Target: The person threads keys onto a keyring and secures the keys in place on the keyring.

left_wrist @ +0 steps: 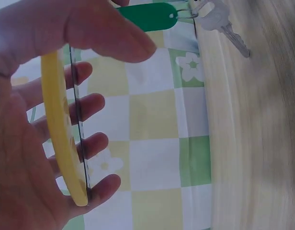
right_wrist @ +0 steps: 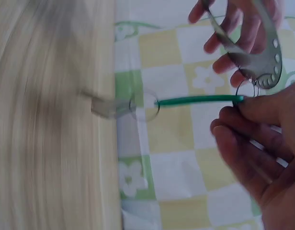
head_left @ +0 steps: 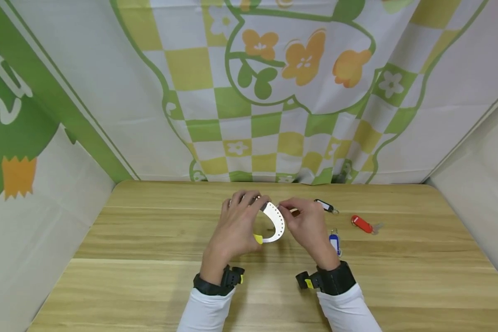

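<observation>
My left hand (head_left: 236, 226) grips a curved, flat metal key holder (head_left: 279, 220) by its side, fingers at the top and thumb below. Small holes run along the holder's rim, and its yellow handle part (left_wrist: 61, 129) lies in my palm. At the holder's right edge, my right hand (head_left: 309, 226) pinches the end of a green key tag (right_wrist: 195, 100). A small wire ring (right_wrist: 242, 90) sits between those fingertips and the holed rim; whether it passes through a hole I cannot tell. From the tag's other end hangs a silver key (left_wrist: 221, 21) on a split ring.
To the right on the wooden table (head_left: 141, 286) lie a black key tag (head_left: 324, 205), a red key tag (head_left: 362, 224) with its key, and a blue key tag (head_left: 334, 243) beside my right wrist. A patterned curtain (head_left: 269, 115) hangs behind the table's far edge.
</observation>
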A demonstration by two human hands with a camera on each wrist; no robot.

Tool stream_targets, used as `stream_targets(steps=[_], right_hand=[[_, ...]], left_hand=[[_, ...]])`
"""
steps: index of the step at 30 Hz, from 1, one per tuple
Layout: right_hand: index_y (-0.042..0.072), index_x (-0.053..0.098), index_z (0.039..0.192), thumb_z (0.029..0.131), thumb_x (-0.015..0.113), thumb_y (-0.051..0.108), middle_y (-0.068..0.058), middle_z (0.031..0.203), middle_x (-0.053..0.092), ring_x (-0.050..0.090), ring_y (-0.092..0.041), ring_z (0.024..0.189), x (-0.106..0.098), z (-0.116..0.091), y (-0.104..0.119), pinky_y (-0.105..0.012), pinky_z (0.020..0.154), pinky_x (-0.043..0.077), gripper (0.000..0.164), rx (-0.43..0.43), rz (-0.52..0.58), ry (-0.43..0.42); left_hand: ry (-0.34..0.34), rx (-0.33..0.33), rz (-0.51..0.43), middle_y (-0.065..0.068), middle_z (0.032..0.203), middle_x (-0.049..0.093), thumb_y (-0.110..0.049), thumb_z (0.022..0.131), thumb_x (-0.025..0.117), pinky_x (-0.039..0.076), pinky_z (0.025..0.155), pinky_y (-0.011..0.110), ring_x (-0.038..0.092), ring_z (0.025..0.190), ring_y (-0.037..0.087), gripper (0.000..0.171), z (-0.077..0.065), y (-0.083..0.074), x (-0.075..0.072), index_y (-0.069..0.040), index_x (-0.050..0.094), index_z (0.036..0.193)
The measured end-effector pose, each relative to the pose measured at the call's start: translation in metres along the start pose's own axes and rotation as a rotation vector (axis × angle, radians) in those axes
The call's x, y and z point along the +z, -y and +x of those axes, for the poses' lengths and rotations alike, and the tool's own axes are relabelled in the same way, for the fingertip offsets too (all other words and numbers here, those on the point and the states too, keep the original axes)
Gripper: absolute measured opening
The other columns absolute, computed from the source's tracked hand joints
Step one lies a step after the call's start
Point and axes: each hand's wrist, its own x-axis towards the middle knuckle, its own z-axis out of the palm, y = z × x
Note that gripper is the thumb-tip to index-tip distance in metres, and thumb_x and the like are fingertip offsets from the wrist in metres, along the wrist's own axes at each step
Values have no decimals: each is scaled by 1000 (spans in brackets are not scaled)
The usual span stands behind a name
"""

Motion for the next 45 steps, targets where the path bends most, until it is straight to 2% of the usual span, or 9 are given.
stream_targets(steps=[3, 6, 15, 17, 20, 27, 31, 37, 45], right_hand=[[7, 70, 87, 82, 65, 12, -2, 79, 66, 61, -9, 66, 0, 0, 0, -18, 58, 45, 9, -105, -96, 1], [8, 70, 89, 83, 65, 14, -1, 81, 66, 61, -8, 69, 1, 0, 1, -17, 59, 44, 10, -119, -119, 2], [14, 71, 84, 81, 67, 24, 5, 74, 65, 61, -8, 65, 2, 2, 4, -27, 56, 47, 11, 282, 186, -3], [15, 71, 83, 81, 68, 24, 5, 73, 65, 60, -10, 64, 2, 2, 4, -29, 55, 47, 10, 324, 223, -13], [15, 71, 82, 80, 68, 23, 4, 75, 65, 61, -10, 64, 3, 1, 2, -28, 56, 47, 9, 291, 228, -29], [9, 71, 86, 81, 66, 13, 1, 78, 66, 61, -8, 66, 1, 0, -2, -18, 59, 45, 7, -10, 44, -30], [8, 70, 86, 81, 66, 10, 1, 77, 66, 61, -8, 66, -1, 0, -4, -17, 59, 45, 7, -84, -28, -15], [10, 71, 86, 80, 67, 11, 2, 77, 66, 61, -6, 66, 0, 1, -4, -17, 59, 45, 8, -45, 10, -3], [15, 71, 87, 82, 67, 21, 8, 75, 65, 60, -3, 65, 3, 0, -1, -21, 57, 46, 9, 176, 110, 7]], left_hand=[[13, -4, -17, -1, 131, 43, -29, 41, 87, 27, 93, 52, 32, 124, 28, 97, -1, 1, 0, -24, 47, 129], [20, -16, -26, -1, 131, 43, -27, 42, 86, 27, 94, 52, 32, 125, 27, 96, -1, 2, -2, -25, 47, 130], [-27, -16, 16, -1, 132, 41, -30, 40, 85, 26, 95, 52, 32, 125, 28, 98, 1, 1, -3, -26, 46, 130], [-33, -13, 25, -1, 132, 41, -30, 39, 85, 26, 95, 51, 32, 125, 28, 99, 2, 0, -3, -26, 46, 130], [-30, -8, 20, -1, 132, 41, -30, 40, 85, 26, 95, 51, 31, 125, 28, 99, 2, 0, -3, -26, 46, 130], [1, -3, 2, -1, 129, 44, -30, 40, 87, 27, 94, 51, 33, 124, 27, 96, 0, 2, -1, -25, 48, 128], [15, -1, -24, -1, 129, 44, -28, 41, 87, 26, 94, 52, 32, 124, 26, 96, 0, 2, -1, -25, 49, 128], [22, 3, -60, 0, 131, 43, -27, 41, 87, 26, 94, 53, 32, 124, 26, 97, 0, 1, -1, -25, 48, 129], [-19, -1, 22, 0, 130, 43, -31, 39, 86, 26, 94, 51, 34, 123, 27, 97, 1, 0, -2, -26, 48, 128]])
